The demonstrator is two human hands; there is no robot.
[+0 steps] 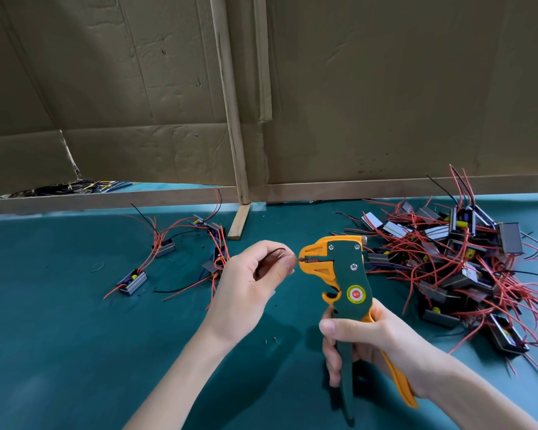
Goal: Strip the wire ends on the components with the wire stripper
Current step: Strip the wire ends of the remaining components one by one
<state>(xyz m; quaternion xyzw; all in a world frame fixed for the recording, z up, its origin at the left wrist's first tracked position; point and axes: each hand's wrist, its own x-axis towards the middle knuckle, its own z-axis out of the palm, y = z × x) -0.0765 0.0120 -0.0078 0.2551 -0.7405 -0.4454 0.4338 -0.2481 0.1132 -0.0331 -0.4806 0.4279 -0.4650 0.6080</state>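
My right hand [364,342] grips the handles of an orange and dark green wire stripper [343,274], held upright with its jaws pointing left. My left hand [252,283] pinches a thin black wire [275,252] and holds its end in the stripper's jaws. The component that this wire belongs to is hidden behind my left hand. A big pile of metal-cased components with red wires [466,265] lies at the right. A few separate components with red and black wires [165,246] lie at the left.
The work surface is a teal mat [75,336]. Cardboard sheets [137,88] on a wooden frame stand as a wall behind it. A wooden foot [239,221] of the frame rests on the mat near the middle. Small wire scraps [272,340] lie on the mat.
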